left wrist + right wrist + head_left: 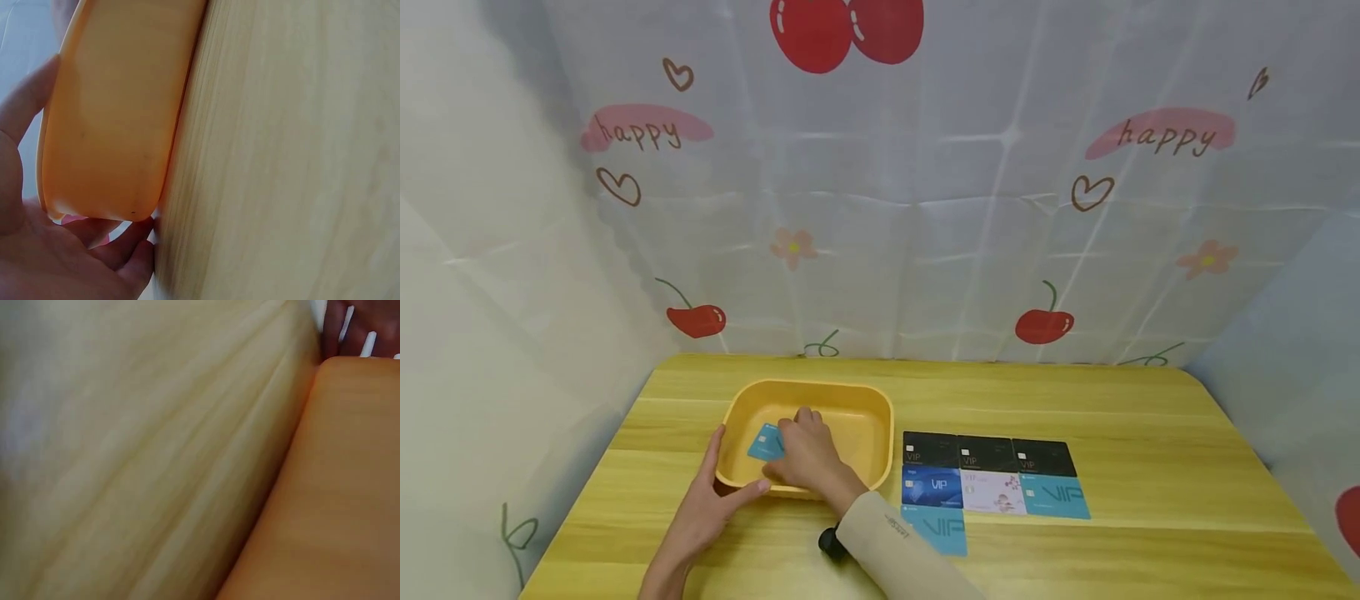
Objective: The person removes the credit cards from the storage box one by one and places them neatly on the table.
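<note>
A yellow plastic basin stands on the table's left half. My left hand holds its near left corner, thumb along the near rim and fingers against the left side. The left wrist view shows the thumb at the rim and the fingertips low by the basin's wall. Inside the basin, my right hand reaches in over the near rim with bent fingers and pinches a light blue card by its right part. The fingertips are partly hidden. In the right wrist view, only the basin's outer side and left fingers appear.
Right of the basin lie several VIP cards edge to edge in rows: black cards at the back, then a dark blue one, a pink-white one and a teal one. Another teal card lies nearest, partly under the right sleeve.
</note>
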{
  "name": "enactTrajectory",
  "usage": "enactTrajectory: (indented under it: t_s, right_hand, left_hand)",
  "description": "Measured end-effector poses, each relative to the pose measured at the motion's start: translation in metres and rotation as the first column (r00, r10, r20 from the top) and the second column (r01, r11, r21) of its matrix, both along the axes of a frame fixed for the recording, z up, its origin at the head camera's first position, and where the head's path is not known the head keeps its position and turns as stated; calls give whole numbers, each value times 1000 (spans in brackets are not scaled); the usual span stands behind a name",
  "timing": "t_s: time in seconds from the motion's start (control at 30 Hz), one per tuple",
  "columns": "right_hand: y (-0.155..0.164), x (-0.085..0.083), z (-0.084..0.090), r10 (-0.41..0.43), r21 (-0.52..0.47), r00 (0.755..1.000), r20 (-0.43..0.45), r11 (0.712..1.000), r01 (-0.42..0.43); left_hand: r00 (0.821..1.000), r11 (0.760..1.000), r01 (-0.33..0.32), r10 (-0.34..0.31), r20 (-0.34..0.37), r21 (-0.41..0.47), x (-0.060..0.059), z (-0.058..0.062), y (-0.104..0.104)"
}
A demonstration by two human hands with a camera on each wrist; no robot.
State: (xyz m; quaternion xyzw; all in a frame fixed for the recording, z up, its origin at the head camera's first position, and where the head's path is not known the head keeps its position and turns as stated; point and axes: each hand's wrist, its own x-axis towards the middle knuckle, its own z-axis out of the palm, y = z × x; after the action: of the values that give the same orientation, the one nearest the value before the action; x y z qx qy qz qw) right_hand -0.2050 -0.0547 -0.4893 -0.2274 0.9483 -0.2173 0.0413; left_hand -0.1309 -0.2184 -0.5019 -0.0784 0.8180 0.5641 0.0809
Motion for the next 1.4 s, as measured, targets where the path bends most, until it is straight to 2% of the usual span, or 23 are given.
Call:
enactTrajectory:
  t_s: [0.1, 0.23, 0.77, 1.07, 1.4]
  right_hand:
    - [-2, -2, -3, -5, 63, 1000, -9, 998, 6]
    - [-3, -2, -5, -14, 91, 1000, -4, 996, 15]
    - [-1, -5, -1, -1, 99, 1000, -31, 995, 4]
    - [2, -8, -3, -27, -25, 999, 24, 999, 28]
    - [2, -11, -6, -48, -113, 996, 71, 992, 56]
  left_hand:
    - [1000, 1000, -3, 3, 0, -13, 0, 0, 0]
    - [1000, 1000, -7, 7, 6, -14, -1, 0, -1]
    - [1000, 1000, -9, 9, 27, -2, -3, 0, -1]
    - [1000, 1000, -5, 5, 21, -3, -3, 1, 0]
    - [1000, 1000, -7, 7, 10, 23, -2, 1, 0]
